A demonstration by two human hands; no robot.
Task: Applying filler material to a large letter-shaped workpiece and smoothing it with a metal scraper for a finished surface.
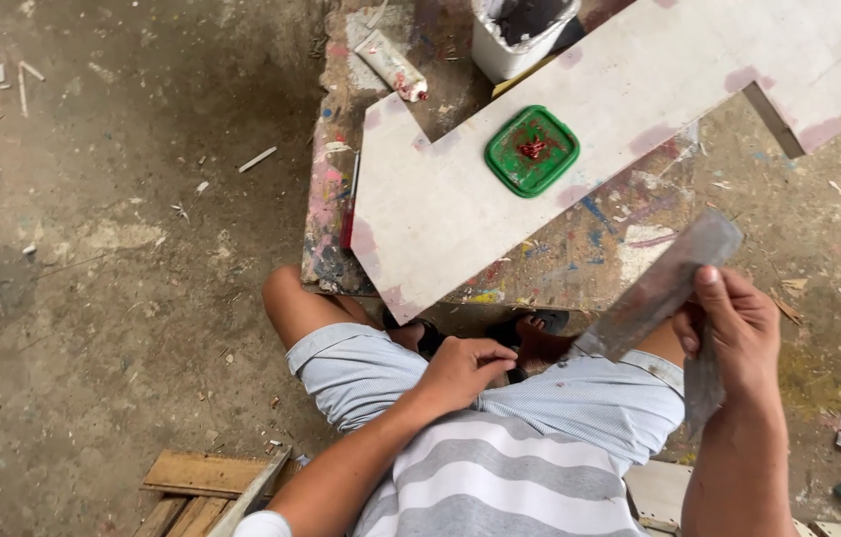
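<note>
While the left hand (460,370) is being rested loosely closed and empty on the lap, a grey putty knife (661,286) is being gripped by the right hand (731,333), off the bench's near right edge. On the bench, a white board (629,99) is carrying a green lid (532,150).

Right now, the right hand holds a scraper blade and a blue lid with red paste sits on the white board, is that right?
Not quite: the lid is green, not blue. The head view shows it on the white board with red paste in it, and the right hand holding the scraper blade.
</note>
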